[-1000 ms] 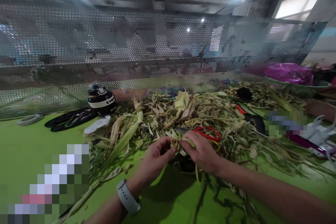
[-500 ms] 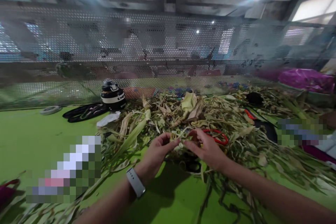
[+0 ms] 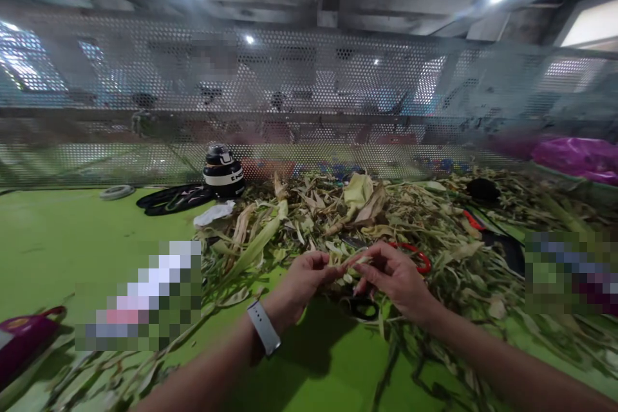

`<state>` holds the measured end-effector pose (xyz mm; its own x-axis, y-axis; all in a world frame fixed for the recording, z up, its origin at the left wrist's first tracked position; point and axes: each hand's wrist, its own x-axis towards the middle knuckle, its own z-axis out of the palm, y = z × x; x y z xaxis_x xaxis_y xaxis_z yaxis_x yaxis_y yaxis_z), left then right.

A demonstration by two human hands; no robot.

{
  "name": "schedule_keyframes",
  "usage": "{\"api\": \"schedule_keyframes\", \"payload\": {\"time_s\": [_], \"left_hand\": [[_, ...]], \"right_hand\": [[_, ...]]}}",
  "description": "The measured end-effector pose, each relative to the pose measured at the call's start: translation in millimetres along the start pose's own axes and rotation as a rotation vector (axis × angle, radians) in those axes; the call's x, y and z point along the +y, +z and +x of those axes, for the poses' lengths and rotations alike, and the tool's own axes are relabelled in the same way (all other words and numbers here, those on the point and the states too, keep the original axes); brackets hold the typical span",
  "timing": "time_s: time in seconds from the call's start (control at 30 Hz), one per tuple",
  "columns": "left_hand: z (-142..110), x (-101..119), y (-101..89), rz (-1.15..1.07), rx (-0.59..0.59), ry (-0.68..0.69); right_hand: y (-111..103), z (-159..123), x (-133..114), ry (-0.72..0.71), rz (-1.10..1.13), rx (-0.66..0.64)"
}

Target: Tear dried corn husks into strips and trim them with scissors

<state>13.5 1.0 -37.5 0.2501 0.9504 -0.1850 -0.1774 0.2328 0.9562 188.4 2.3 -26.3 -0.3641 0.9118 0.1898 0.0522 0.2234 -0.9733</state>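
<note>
My left hand [image 3: 309,280], with a pale watch strap [image 3: 264,327] on its wrist, is closed in a pinch on a pale green strip of dried leaf [image 3: 338,259]. Close against it, my right hand [image 3: 396,280] pinches the same strip or another one; the fingers hide which. Behind both hands a heap of dried, husk-like leaves [image 3: 313,203] spreads over the green table [image 3: 309,360]. A red-handled tool [image 3: 425,261], perhaps scissors, lies partly behind my right hand. Black loop handles [image 3: 364,309] rest just below the fingers.
A black-and-white bottle [image 3: 223,174] stands behind the heap on the left. Near it lie a black coiled item [image 3: 174,198], a tape roll [image 3: 116,192] and a white scrap [image 3: 215,213]. A perforated metal screen [image 3: 290,90] closes off the back. Purple plastic [image 3: 574,158] sits far right.
The view has swung a little left, so everything sits farther right. My right hand has turned slightly, its fingers curling over, and the hands stay close together at the strip.
</note>
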Motion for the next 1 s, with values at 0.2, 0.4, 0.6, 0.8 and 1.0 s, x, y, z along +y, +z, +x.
{"api": "schedule_keyframes", "payload": {"time_s": [0.2, 0.4, 0.6, 0.8, 1.0], "left_hand": [[0.7, -5.8, 5.9, 0.110, 0.035, 0.083], [-4.1, -1.7, 11.2, 0.270, 0.063, 0.177], [-6.0, -1.9, 12.5, 0.368, 0.042, 0.336], [-7.7, -0.4, 11.7, 0.498, 0.046, 0.337], [-10.6, -2.2, 13.5, 0.630, 0.082, 0.395]], "right_hand": [[3.4, -2.7, -0.4, 0.088, 0.073, -0.058], [3.0, -0.7, 6.1, 0.110, -0.035, -0.055], [1.5, -0.5, 6.8, 0.068, -0.151, -0.065], [0.8, -0.8, 5.7, 0.086, -0.229, -0.042], [1.1, -1.0, -0.4, 0.088, -0.311, -0.050]]}}
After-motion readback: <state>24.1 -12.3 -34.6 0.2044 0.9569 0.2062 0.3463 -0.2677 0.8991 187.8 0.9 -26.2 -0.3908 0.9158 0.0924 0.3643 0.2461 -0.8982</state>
